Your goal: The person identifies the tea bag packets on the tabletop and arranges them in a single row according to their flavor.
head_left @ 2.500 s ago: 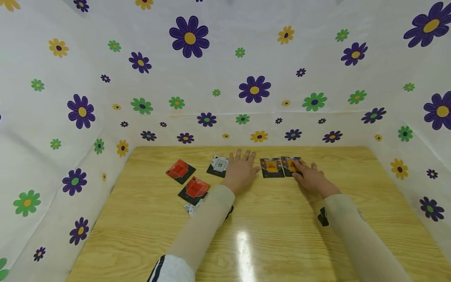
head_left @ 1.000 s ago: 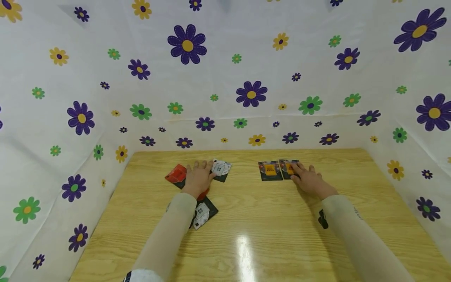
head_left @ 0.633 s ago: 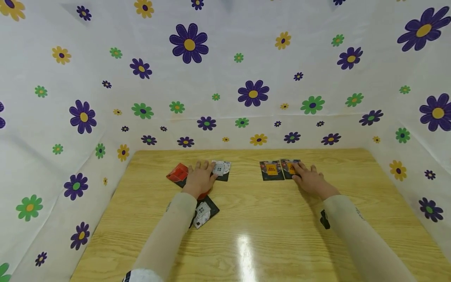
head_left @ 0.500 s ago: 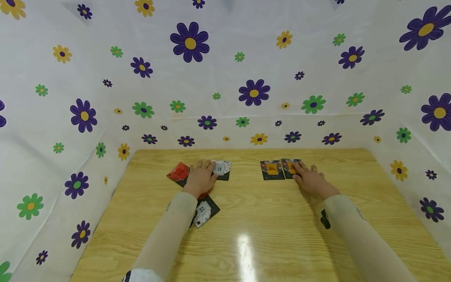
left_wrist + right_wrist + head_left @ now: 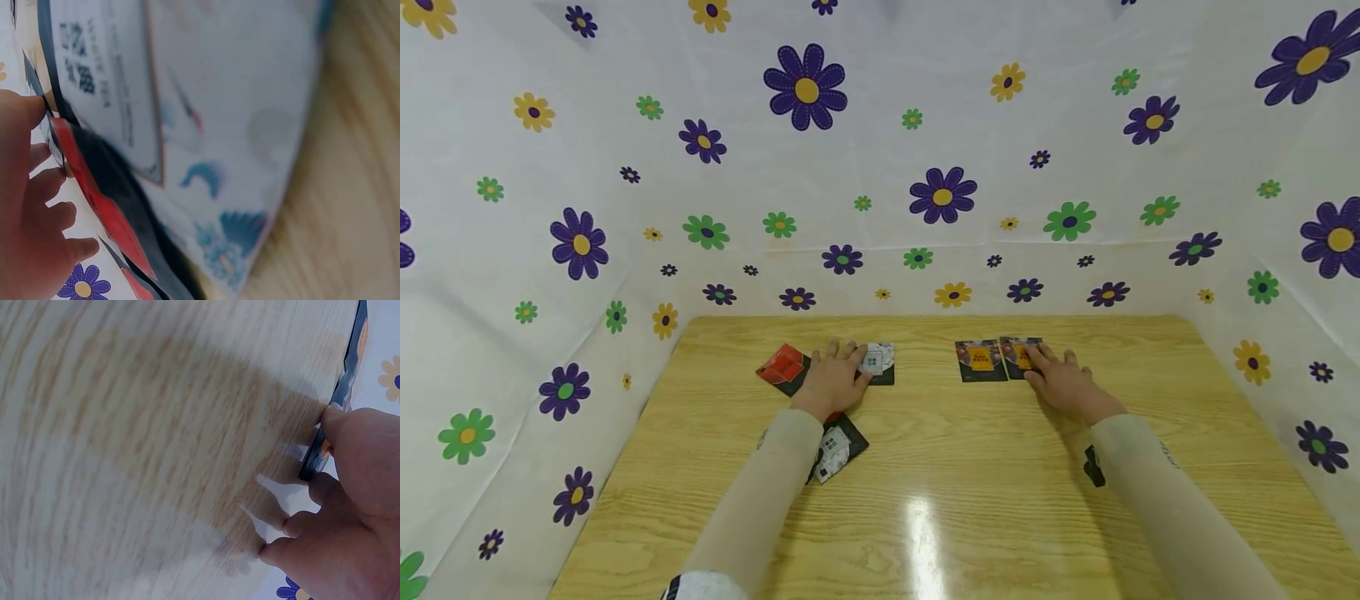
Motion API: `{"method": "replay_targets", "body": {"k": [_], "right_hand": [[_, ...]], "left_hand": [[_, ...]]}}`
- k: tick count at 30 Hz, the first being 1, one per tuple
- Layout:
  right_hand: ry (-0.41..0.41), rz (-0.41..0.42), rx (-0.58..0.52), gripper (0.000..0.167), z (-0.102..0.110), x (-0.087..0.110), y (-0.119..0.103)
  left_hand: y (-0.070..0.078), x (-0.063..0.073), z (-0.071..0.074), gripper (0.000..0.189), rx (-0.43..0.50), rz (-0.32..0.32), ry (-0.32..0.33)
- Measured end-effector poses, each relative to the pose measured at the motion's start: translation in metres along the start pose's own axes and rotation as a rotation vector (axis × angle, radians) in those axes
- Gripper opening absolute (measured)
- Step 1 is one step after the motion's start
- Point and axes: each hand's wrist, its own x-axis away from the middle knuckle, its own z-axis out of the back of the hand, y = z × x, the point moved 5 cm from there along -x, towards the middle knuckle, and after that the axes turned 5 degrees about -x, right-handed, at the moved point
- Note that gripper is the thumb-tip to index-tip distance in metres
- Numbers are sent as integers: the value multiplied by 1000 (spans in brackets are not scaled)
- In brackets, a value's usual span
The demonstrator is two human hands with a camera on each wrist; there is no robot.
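Part of the far white packet (image 5: 880, 364) hides behind my left hand (image 5: 830, 385), which lies palm down with loosely spread fingers, gripping nothing; how hard it presses I can't tell. Left of that packet is the outer red packet (image 5: 782, 364), its inner side partly covered. Nearer me than the far white packet, the inner red packet (image 5: 103, 203) sits almost wholly under my hand. Nearer still, the near white packet (image 5: 841, 448) is cut off by my left sleeve (image 5: 760, 492) and blurred at the wrist. Well to the right of the far white packet, the desk (image 5: 1000, 517) carries the left orange packet (image 5: 981, 361), fully visible, beside the right orange packet (image 5: 1015, 358), touched and partly covered by my relaxed, slightly bent right hand (image 5: 1063, 385).
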Motion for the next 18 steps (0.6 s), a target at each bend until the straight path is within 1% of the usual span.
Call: {"method": "replay_targets", "body": {"k": [11, 15, 18], "right_hand": [[-1, 1, 8, 64, 2, -1, -1], [-4, -6, 2, 64, 0, -1, 0], [-8, -13, -2, 64, -1, -1, 1]], "left_hand": [[6, 2, 3, 65, 23, -5, -12], [11, 3, 3, 66, 11, -12, -10], [16, 4, 3, 67, -16, -13, -1]]}}
